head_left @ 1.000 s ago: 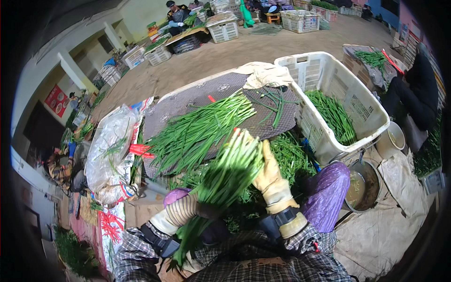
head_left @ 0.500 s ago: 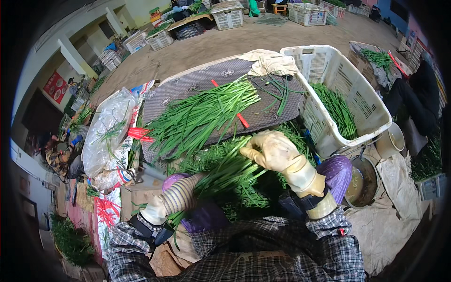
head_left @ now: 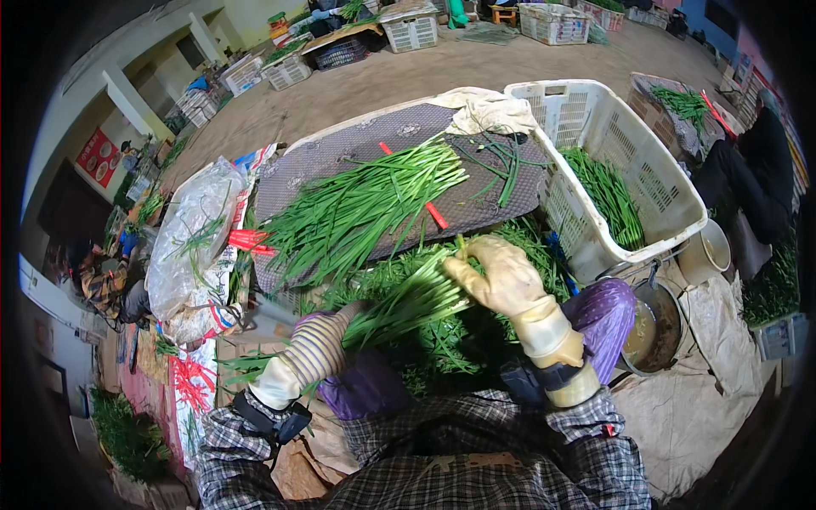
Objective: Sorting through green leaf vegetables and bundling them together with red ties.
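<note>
Right hand [head_left: 501,276], in a yellow glove, is bent in from the right and clenched around a bunch of chives [head_left: 408,302] near its middle. Left hand [head_left: 319,340] sits under the bunch's near end, grip mostly hidden, so can't tell. Far right, a white crate [head_left: 671,200] holds more greens [head_left: 608,195]; loose chives [head_left: 357,208] lie on the mat [head_left: 340,153].

Your yellow-gloved right hand [head_left: 497,274] grips a bundle of long green chives [head_left: 399,304], and your left hand [head_left: 340,319] in its striped cuff supports it underneath. More loose chives [head_left: 357,208] lie spread on the grey patterned board [head_left: 340,153], just beside the white slatted plastic crate [head_left: 663,183].
</note>
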`<state>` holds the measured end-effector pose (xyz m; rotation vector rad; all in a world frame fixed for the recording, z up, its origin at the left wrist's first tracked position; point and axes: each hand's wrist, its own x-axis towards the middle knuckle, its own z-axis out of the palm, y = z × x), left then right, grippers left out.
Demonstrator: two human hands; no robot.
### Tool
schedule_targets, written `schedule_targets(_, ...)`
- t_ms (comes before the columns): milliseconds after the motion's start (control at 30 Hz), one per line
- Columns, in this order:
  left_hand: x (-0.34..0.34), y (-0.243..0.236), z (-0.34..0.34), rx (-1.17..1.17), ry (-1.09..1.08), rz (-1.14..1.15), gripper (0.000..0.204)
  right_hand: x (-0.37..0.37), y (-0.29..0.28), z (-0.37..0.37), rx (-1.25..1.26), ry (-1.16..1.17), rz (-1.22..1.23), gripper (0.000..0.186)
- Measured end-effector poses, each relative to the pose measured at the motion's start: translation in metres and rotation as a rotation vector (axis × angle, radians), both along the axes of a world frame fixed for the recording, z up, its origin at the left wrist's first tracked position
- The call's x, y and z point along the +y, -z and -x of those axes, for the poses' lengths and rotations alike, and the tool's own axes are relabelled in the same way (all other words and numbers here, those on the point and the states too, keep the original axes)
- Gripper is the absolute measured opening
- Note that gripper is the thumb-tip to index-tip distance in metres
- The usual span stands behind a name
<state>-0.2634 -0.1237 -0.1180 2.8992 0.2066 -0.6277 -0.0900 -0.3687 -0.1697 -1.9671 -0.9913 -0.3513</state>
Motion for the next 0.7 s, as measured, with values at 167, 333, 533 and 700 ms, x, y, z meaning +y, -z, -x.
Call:
schedule_targets(167,-0.007,-0.008,0.000,0.055,-0.023,-0.054,0.077,0.027,0.013,-0.006,0.433,-0.146,-0.278,0.018)
schedule_targets(333,0.016,0.006,0.023,-0.202,-0.010,0.240,0.072,-0.023,-0.006,0.002,1.057,-0.416,-0.716,0.021)
schedule_targets(533,0.023,0.026,0.003,-0.474,0.238,0.235,0.073,-0.032,0.009,0.047,0.304,0.091,0.213,0.028)
schedule_targets(700,0.016,0.033,-0.004,-0.478,0.239,0.292,0.074,0.028,-0.020,0.061,0.247,0.076,-0.107,0.012)
